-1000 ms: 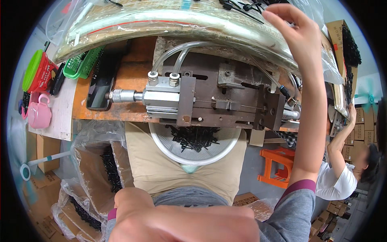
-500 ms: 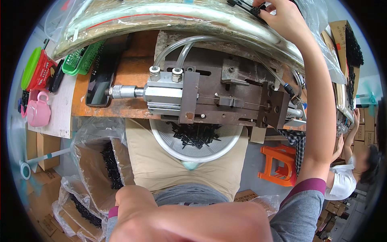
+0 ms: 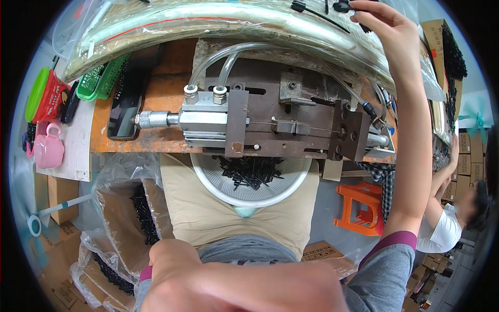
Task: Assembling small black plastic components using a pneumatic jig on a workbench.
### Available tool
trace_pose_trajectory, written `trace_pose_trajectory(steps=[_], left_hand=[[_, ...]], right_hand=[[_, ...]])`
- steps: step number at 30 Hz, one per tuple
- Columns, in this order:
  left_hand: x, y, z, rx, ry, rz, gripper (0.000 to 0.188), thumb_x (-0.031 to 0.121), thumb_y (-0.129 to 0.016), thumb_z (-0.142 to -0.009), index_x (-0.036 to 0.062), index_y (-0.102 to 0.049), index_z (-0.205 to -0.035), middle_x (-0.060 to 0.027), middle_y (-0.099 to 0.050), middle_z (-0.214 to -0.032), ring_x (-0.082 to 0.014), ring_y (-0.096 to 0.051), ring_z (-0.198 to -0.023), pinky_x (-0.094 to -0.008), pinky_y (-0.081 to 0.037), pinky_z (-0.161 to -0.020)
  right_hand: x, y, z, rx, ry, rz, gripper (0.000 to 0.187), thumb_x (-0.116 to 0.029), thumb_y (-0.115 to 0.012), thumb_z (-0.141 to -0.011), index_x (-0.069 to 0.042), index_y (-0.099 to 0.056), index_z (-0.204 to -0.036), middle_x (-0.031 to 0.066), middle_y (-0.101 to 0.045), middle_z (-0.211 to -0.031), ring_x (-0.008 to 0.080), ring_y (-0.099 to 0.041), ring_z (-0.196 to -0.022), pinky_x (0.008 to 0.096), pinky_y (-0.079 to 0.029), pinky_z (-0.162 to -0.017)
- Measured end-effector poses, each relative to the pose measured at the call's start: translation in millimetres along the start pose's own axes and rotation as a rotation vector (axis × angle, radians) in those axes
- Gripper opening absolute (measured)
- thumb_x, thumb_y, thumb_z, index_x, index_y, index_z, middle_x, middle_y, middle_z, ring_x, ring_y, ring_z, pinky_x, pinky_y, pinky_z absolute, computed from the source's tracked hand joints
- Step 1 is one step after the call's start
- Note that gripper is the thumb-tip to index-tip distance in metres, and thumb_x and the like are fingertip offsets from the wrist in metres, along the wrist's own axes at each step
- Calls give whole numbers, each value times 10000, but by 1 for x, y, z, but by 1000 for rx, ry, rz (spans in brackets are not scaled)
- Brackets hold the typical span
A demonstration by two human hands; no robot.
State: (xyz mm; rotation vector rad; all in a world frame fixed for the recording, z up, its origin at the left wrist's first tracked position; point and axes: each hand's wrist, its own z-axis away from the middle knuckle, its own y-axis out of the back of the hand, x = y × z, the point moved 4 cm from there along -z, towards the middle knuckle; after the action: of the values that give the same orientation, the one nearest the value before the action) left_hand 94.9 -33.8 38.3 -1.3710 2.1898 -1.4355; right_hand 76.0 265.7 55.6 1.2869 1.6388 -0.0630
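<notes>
My right hand (image 3: pixel 390 26) reaches to the far right over the plastic-covered surface, its fingers curled about a black plastic piece (image 3: pixel 366 28). By its fingertips lies a black knobbed piece (image 3: pixel 341 6), and to the left a thin black stick with a wider head (image 3: pixel 319 15). My left arm (image 3: pixel 249 286) bends across the lower edge, close and blurred; the fingers of that hand do not show. Between my arms stands a metal clamping fixture (image 3: pixel 291 117) with a silver air cylinder (image 3: pixel 208 122); a small block sits on its thin rod.
A white basket (image 3: pixel 249 200) of black sticks rests on my lap under the fixture. Plastic-lined cartons (image 3: pixel 112 208) stand at left. A phone (image 3: pixel 125 114), green basket (image 3: pixel 99 86) and pink cup (image 3: pixel 49 148) lie left. An orange stool (image 3: pixel 358 210) and a co-worker (image 3: pixel 442 223) are right.
My right hand has shifted slightly right, and its fingers have changed their hold. A headed black stick now lies apart from it. The view has shifted a little; my left arm stays put.
</notes>
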Motion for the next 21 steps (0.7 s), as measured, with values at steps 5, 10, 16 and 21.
trace_pose_trajectory(steps=[5, 10, 16, 21], left_hand=[[18, 7, -1, -7, 206, -10, 235, 74, -622, -924, 118, -599, -694, -25, -611, -792, -127, -499, -631, -265, -373, -575], [20, 34, -5, -75, 92, -833, 212, 42, -777, -771, 67, -578, -838, -67, -615, -864, -195, -607, -719, -290, -464, -568], [-26, 57, -7, -274, -311, -1611, 419, 76, -891, -666, 44, -664, -1016, -68, -630, -1012, -222, -643, -856, -312, -524, -652], [-43, 64, 3, -329, -347, -1757, 330, 0, -837, -682, 19, -706, -984, -82, -655, -931, -236, -673, -754, -326, -560, -616]], right_hand=[[-3, 6, 18, 161, 58, -404, 102, -2, -674, -843, 58, -705, -920, 102, -710, -831, 159, -660, -745, 265, -502, -699], [-6, 10, 70, 151, -117, -774, 172, -50, -669, -886, 54, -682, -1023, 99, -712, -906, 141, -637, -730, 259, -495, -643], [-25, -32, 170, 94, -359, -1043, 247, 68, -638, -882, 54, -618, -1128, 214, -650, -1164, 244, -699, -929, 344, -570, -843], [-23, -50, 211, 163, -361, -1094, 227, 122, -640, -873, 49, -612, -1086, 211, -652, -1168, 268, -708, -975, 358, -578, -895]])
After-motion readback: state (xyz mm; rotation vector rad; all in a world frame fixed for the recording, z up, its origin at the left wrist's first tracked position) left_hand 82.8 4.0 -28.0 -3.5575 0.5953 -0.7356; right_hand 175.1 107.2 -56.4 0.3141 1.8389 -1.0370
